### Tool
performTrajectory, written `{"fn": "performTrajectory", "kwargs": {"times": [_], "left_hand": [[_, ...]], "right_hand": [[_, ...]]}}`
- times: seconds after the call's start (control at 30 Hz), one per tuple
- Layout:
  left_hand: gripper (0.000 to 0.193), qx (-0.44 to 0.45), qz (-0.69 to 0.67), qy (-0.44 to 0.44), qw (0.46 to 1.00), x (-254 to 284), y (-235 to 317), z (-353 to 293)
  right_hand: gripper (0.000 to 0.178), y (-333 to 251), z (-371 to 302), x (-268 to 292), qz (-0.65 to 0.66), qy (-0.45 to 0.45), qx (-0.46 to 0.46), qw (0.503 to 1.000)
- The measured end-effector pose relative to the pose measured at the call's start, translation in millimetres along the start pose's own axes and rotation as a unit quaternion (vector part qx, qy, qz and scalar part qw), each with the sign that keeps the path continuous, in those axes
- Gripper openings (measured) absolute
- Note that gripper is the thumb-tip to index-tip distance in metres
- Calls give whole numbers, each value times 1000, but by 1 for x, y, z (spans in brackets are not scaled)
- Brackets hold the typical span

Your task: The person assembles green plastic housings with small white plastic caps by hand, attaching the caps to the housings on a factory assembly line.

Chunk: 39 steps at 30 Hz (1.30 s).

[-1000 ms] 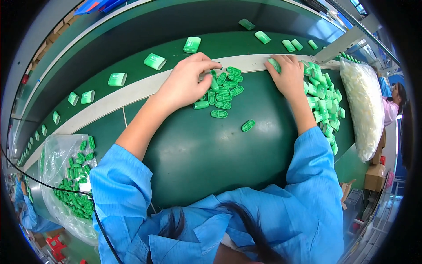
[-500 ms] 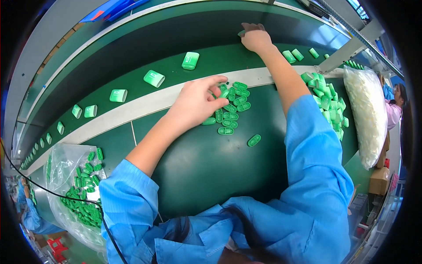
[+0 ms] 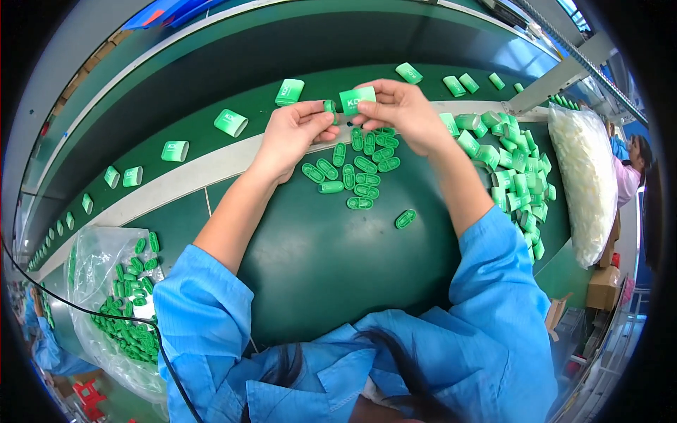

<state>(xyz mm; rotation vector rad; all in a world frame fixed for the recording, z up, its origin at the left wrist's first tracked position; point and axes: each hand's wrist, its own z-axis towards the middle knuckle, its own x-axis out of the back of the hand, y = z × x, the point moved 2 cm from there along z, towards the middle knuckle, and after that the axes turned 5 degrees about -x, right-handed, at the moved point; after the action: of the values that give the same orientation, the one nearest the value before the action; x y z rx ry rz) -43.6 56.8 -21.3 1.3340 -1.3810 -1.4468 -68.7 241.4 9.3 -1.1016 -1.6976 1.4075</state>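
Above the belt's near rail, my two hands face each other. Between the fingertips of my left hand (image 3: 290,137) is a small green oval cap (image 3: 329,108), standing on edge. My right hand (image 3: 412,116) pinches a light green hollow casing (image 3: 350,101) with white print, its left end turned toward the cap. A slight gap seems to separate the two pieces. Just below the hands, several loose oval caps (image 3: 366,166) lie on the dark green table (image 3: 338,268), with one cap (image 3: 405,218) apart from the others.
Green casings (image 3: 230,123) stand spaced along the curved belt (image 3: 204,141) beyond the white rail. At the right lies a heap of casings (image 3: 520,166) beside a bulging clear bag (image 3: 584,183) of pale pieces. An open plastic bag (image 3: 92,296) of caps sits left, crossed by a black cable (image 3: 92,312).
My right hand has come back from the far side of the belt, now holding a casing. My left hand has lifted a cap from the loose group. Casings on the belt have shifted left.
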Motion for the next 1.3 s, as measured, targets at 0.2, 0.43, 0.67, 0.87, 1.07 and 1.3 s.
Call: {"fn": "performTrajectory", "kwargs": {"times": [0.2, 0.43, 0.67, 0.87, 1.07, 1.3], "left_hand": [[31, -51, 9, 47, 998, -14, 3, -1], [33, -88, 120, 48, 988, -17, 2, -2], [30, -197, 334, 41, 921, -21, 10, -10], [27, -250, 500, 71, 826, -40, 14, -23], [25, -241, 485, 67, 838, -41, 18, -15], [30, -160, 439, 82, 881, -9, 10, 40]], "right_hand": [[26, 24, -5, 0, 46, 22, 34, 998], [29, 27, -8, 1, 77, 32, 45, 995], [28, 25, -12, -1, 28, 44, 77, 996], [26, 17, -16, -4, -41, 66, 103, 992], [28, 19, -17, -5, -82, 115, 152, 978], [33, 36, 15, 24, -175, 161, 150, 960]]}}
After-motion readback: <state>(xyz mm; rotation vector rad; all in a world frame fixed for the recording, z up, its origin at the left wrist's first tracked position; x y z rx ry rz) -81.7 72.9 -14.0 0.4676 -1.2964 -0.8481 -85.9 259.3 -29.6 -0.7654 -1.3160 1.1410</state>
